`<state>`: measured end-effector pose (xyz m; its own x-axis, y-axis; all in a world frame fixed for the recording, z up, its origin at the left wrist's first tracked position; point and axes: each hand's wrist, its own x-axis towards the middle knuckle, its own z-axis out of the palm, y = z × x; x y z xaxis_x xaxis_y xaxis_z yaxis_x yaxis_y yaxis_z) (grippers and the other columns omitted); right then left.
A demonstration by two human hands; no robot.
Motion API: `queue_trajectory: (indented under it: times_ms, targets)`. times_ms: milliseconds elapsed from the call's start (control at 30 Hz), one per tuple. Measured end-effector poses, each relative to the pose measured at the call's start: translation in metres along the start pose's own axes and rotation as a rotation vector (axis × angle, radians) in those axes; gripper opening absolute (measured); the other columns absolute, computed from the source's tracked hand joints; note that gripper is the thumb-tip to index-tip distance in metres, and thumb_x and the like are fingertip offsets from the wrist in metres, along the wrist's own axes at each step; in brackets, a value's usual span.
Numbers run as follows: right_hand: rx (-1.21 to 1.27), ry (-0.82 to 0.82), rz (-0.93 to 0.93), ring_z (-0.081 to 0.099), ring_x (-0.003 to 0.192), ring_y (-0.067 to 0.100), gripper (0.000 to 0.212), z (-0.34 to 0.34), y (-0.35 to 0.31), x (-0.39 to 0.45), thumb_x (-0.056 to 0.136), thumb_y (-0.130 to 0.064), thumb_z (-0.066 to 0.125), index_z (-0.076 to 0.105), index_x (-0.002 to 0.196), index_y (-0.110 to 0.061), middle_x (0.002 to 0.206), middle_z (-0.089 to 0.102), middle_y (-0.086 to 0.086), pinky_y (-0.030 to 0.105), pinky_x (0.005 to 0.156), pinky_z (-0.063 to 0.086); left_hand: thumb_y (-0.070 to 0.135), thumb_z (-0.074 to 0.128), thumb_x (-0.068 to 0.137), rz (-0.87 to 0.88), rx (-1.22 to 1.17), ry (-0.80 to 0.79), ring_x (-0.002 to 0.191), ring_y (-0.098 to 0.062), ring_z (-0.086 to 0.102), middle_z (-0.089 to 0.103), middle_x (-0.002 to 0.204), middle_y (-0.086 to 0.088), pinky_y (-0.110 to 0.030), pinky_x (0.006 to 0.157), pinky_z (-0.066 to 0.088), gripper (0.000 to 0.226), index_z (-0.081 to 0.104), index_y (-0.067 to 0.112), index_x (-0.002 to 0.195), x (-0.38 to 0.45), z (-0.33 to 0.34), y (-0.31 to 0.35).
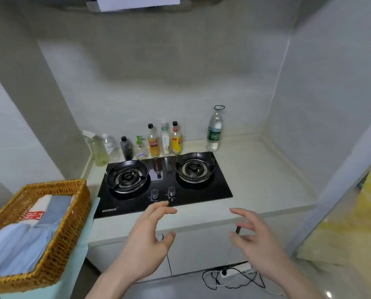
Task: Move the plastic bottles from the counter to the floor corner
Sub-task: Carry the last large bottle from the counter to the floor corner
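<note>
- Desk (255, 180): holds the black two-burner gas stove (165, 182).
- Plastic bottles (154, 141) stand upright along the back wall behind the stove; water bottle (214, 131) apart, right.
- Left hand (145, 240) and right hand (255, 238): both empty, fingers spread, palms facing each other before the desk edge.

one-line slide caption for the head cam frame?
Both hands, left and right, open and empty before the gas stove; plastic bottles still lined along the counter back wall.
</note>
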<state>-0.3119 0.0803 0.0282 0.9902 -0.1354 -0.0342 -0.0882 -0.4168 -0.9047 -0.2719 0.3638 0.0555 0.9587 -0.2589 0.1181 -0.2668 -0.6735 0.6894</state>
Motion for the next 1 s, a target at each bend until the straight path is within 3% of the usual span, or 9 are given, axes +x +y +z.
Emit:
queue_trajectory:
  times_ms: [133, 233, 467, 633, 733, 800, 867, 1000]
  targets:
    - [0.012, 0.012, 0.013, 0.057, 0.119, -0.009, 0.047, -0.035, 0.016, 0.054, 0.092, -0.02, 0.072, 0.058, 0.121, -0.053, 0.13, 0.052, -0.029, 0.016, 0.088, 0.053, 0.028, 0.071, 0.09, 0.013, -0.023, -0.013, 0.13, 0.011, 0.041, 0.035, 0.143, 0.04, -0.02, 0.107, 0.038, 0.043, 0.055, 0.051, 0.122, 0.065, 0.023, 0.018]
    - [-0.008, -0.006, 0.007, 0.059, 0.116, -0.009, 0.047, -0.058, 0.022, 0.102, 0.091, -0.022, 0.072, 0.057, 0.122, -0.054, 0.13, 0.053, -0.028, 0.009, 0.078, 0.05, 0.028, 0.07, 0.091, -0.003, -0.032, -0.009, 0.129, 0.011, 0.042, 0.035, 0.142, 0.041, -0.017, 0.105, 0.035, 0.042, 0.055, 0.051, 0.122, 0.11, 0.042, 0.031]
    - [-0.052, -0.094, -0.058, 0.057, 0.118, -0.01, 0.045, -0.106, 0.023, 0.219, 0.092, -0.024, 0.071, 0.056, 0.122, -0.054, 0.132, 0.051, -0.031, 0.013, 0.085, 0.05, 0.029, 0.07, 0.09, -0.052, -0.043, 0.073, 0.133, 0.009, 0.041, 0.033, 0.141, 0.042, -0.021, 0.11, 0.036, 0.042, 0.055, 0.049, 0.124, 0.196, 0.071, 0.057]
    - [-0.068, -0.172, -0.098, 0.058, 0.117, -0.01, 0.044, -0.101, 0.013, 0.281, 0.093, -0.025, 0.071, 0.056, 0.124, -0.052, 0.132, 0.051, -0.031, 0.007, 0.076, 0.05, 0.031, 0.068, 0.09, -0.122, -0.04, 0.093, 0.127, 0.009, 0.045, 0.031, 0.141, 0.044, -0.014, 0.101, 0.038, 0.042, 0.053, 0.053, 0.122, 0.227, 0.068, 0.045]
    - [-0.086, -0.188, -0.108, 0.06, 0.116, -0.009, 0.046, -0.09, 0.009, 0.313, 0.092, -0.025, 0.072, 0.055, 0.124, -0.053, 0.13, 0.052, -0.031, 0.01, 0.076, 0.05, 0.032, 0.068, 0.09, -0.127, -0.035, 0.106, 0.122, 0.005, 0.051, 0.03, 0.142, 0.043, -0.019, 0.093, 0.048, 0.042, 0.052, 0.054, 0.122, 0.25, 0.06, 0.034]
    - [-0.102, -0.187, -0.119, 0.058, 0.119, -0.008, 0.046, -0.08, 0.007, 0.333, 0.092, -0.024, 0.072, 0.055, 0.125, -0.051, 0.132, 0.05, -0.03, 0.012, 0.081, 0.051, 0.032, 0.069, 0.09, -0.111, -0.03, 0.091, 0.126, 0.004, 0.05, 0.031, 0.143, 0.042, -0.025, 0.098, 0.05, 0.043, 0.052, 0.055, 0.122, 0.269, 0.053, 0.025]
    - [-0.11, -0.187, -0.131, 0.057, 0.12, -0.008, 0.046, -0.073, 0.005, 0.351, 0.092, -0.025, 0.072, 0.055, 0.126, -0.051, 0.133, 0.049, -0.031, 0.017, 0.088, 0.054, 0.033, 0.069, 0.09, -0.092, -0.023, 0.077, 0.126, 0.001, 0.051, 0.031, 0.144, 0.041, -0.027, 0.104, 0.047, 0.044, 0.051, 0.055, 0.123, 0.288, 0.048, 0.016]
    - [-0.125, -0.163, -0.124, 0.056, 0.119, -0.01, 0.046, -0.07, 0.001, 0.381, 0.092, -0.024, 0.071, 0.056, 0.126, -0.05, 0.133, 0.048, -0.032, 0.015, 0.086, 0.054, 0.034, 0.069, 0.09, -0.07, -0.009, 0.059, 0.134, 0.008, 0.04, 0.031, 0.145, 0.04, -0.015, 0.11, 0.029, 0.044, 0.052, 0.053, 0.126, 0.328, 0.044, 0.004]
